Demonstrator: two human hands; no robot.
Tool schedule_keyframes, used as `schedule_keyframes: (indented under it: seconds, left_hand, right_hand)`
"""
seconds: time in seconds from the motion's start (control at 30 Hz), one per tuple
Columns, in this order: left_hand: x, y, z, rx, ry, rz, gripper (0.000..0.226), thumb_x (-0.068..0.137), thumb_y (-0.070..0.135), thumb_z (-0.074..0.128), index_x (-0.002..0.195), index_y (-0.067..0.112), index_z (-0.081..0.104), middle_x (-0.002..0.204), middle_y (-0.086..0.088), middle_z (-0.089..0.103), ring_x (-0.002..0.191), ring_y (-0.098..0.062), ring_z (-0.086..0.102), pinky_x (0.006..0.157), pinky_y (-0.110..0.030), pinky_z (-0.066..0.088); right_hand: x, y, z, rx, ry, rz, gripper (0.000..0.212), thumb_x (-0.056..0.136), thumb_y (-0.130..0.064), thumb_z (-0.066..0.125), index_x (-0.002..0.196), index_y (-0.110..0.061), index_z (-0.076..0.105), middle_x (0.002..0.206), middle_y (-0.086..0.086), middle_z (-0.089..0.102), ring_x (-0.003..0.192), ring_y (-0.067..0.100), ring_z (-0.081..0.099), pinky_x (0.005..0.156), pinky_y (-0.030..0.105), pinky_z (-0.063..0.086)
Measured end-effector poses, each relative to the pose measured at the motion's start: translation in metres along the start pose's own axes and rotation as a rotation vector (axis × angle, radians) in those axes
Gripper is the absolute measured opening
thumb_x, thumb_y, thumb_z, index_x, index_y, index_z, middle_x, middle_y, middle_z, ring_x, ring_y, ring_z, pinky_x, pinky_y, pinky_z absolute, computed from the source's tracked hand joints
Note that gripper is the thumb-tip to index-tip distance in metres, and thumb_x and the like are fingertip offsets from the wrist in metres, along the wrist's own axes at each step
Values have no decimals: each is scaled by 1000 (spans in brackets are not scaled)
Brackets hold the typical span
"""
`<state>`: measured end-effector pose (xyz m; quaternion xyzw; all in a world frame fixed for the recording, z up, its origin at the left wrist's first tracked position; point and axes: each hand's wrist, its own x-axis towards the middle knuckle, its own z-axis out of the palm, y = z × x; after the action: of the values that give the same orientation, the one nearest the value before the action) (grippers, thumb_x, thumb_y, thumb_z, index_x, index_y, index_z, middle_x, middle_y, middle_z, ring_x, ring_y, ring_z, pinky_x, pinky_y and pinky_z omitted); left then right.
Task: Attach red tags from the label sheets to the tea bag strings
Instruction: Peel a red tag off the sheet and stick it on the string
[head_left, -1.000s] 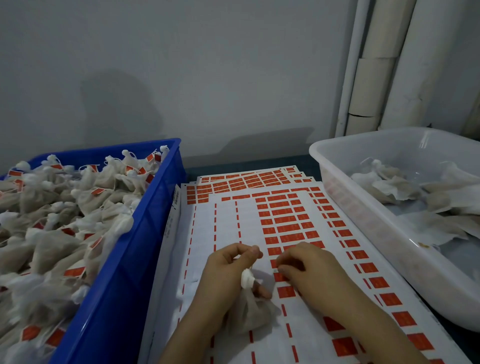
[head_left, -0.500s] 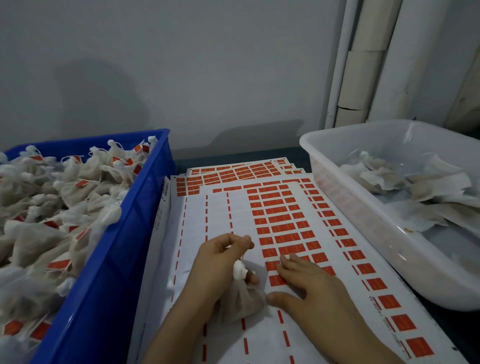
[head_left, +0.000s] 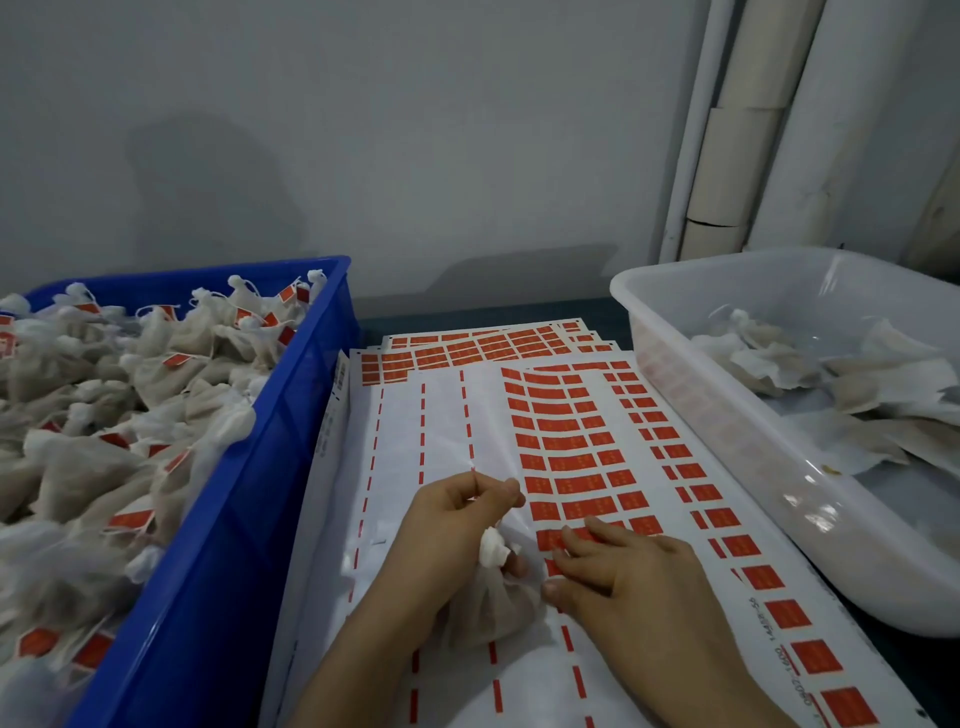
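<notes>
- We see the left hand (head_left: 457, 525) curled round a small tea bag (head_left: 493, 608), holding it down on the top label sheet (head_left: 441, 426), with the bag's white knotted top sticking up beside the palm.
- Above the knot, its thumb and forefinger are pinched together. We cannot tell whether the string lies between them.
- The right hand (head_left: 634, 577) lies flat and relaxed on the same sheet and grips nothing. Its fingertips rest on the red tags (head_left: 571, 457) at the near end of the rows, and its thumb is just beside the bag.
- On the left part of the sheet we see only thin red dashes, while the middle and right columns carry full tags.
- More sheets (head_left: 467, 343) lie stacked beneath, showing at the far edge.
- A blue crate (head_left: 234, 519) on the left is heaped with tagged bags (head_left: 104, 415).
- A white tub (head_left: 727, 441) on the right holds bags (head_left: 779, 358) with no tags that we can see.
- Pale pipes (head_left: 737, 130) run up the wall behind the tub.
</notes>
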<state>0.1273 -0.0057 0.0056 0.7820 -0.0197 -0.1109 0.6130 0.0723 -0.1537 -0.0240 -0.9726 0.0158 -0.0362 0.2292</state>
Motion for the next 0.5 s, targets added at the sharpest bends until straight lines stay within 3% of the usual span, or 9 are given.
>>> schedule_keyframes:
  seconds: [0.33,0.5]
  left_hand:
    - [1,-1,-1,-67,-13,-24,21,89,33,57,91,15,68,88,-3,68,86,-20,67,56,-9,47]
    - [1,-1,-2,-71,-27,12,19,89,33,58,87,17,68,76,-1,69,71,-19,68,62,-19,55]
  right_hand:
    - [-5,-3,4,17,68,44,42,86,-61,38,124,-49,50,135,-32,40,131,-8,27,113,28,9]
    - [-3,-2,6,19,126,55,37,88,-57,40,121,-47,54,133,-30,43,129,-7,31,112,27,11]
